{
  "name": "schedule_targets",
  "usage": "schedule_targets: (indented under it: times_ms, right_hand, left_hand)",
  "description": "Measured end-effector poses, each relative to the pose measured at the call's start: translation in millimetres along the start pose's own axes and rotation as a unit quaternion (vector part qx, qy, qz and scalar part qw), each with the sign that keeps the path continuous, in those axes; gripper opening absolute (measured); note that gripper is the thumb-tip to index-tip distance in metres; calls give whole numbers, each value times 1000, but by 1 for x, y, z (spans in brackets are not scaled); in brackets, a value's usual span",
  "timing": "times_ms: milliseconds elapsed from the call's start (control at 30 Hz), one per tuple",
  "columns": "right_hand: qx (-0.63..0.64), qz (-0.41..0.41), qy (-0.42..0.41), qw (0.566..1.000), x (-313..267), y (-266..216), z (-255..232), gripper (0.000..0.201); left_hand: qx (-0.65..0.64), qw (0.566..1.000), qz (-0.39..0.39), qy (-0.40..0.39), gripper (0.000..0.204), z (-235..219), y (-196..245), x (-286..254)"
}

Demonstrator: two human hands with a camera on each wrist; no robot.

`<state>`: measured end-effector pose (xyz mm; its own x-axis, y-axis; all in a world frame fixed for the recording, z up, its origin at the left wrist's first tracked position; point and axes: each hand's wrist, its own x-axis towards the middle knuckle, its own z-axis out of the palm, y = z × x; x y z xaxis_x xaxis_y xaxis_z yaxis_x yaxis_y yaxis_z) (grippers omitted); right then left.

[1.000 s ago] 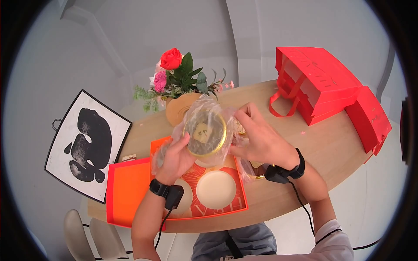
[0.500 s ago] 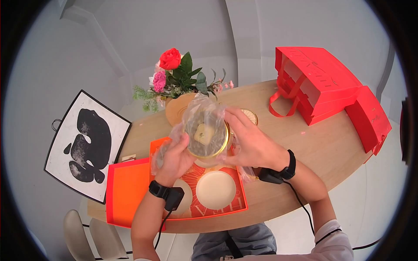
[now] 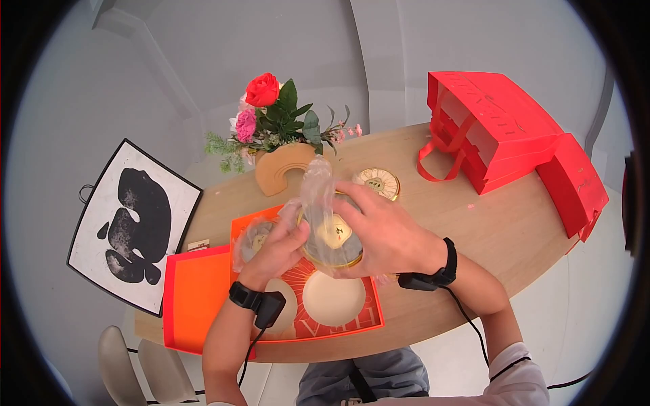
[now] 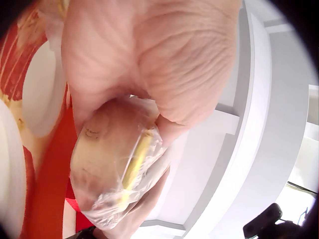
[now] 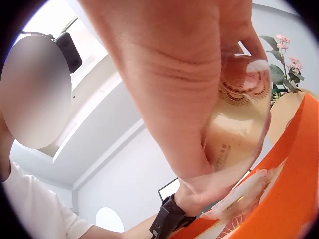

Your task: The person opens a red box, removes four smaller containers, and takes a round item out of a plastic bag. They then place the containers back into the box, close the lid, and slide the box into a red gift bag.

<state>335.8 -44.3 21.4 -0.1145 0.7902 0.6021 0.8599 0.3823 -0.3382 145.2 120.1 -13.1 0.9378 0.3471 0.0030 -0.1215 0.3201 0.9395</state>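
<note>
Above the orange gift box (image 3: 379, 308), both hands hold a round clear jar (image 3: 347, 252) with a gold rim and a cream label, partly covered by a crinkled plastic bag (image 3: 316, 186). My left hand (image 3: 279, 249) grips the jar's left side, thumb along the bag. On the other side my right hand (image 3: 396, 233) curls round the jar, fingers over its top. In the right wrist view the jar (image 5: 239, 119) shows patterned print and small lettering through its wall. A film-wrapped jar (image 3: 254, 237) sits in the box's back left, partly behind my left hand.
A gold-rimmed jar (image 3: 378, 183) stands behind my right hand. Round white recesses (image 3: 333, 298) show in the box. An orange lid (image 3: 196, 298) lies left, beside a framed picture (image 3: 139, 223). Flowers in a tan vase (image 3: 274, 172) stand behind; red bags (image 3: 501, 128) are at right.
My right hand has moved from the bag's right edge to round the jar. The jar has shifted right and slightly nearer, and the bag is bunched toward its left. The rear jar has come into view.
</note>
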Motion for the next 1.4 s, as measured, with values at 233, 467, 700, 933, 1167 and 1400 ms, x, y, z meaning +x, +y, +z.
schedule_targets:
  times_ms: [233,467,700,933,1167,1400]
  right_hand:
    - [-74,-34,-22,996,-4,-8,-6,90]
    - [-120,-47,-63,990,-11,-22,-6,84]
    - [-92,19,-50,994,-12,-7,-53,80]
    - [-200,162,-12,966,-23,63,-77,76]
    - [-246,260,-137,924,-31,113,-54,92]
    - [-235,302,-189,904,-41,126,-51,97]
  left_hand:
    - [66,997,-34,-18,71,7,3,-4]
    - [217,974,-34,-62,78,-9,1,-7]
    - [86,991,-1,-102,79,0,7,5]
    - [120,986,23,-115,65,-10,6,8]
    - [149,984,-1,-97,64,-5,8,6]
    - [153,983,-8,-97,63,-5,8,6]
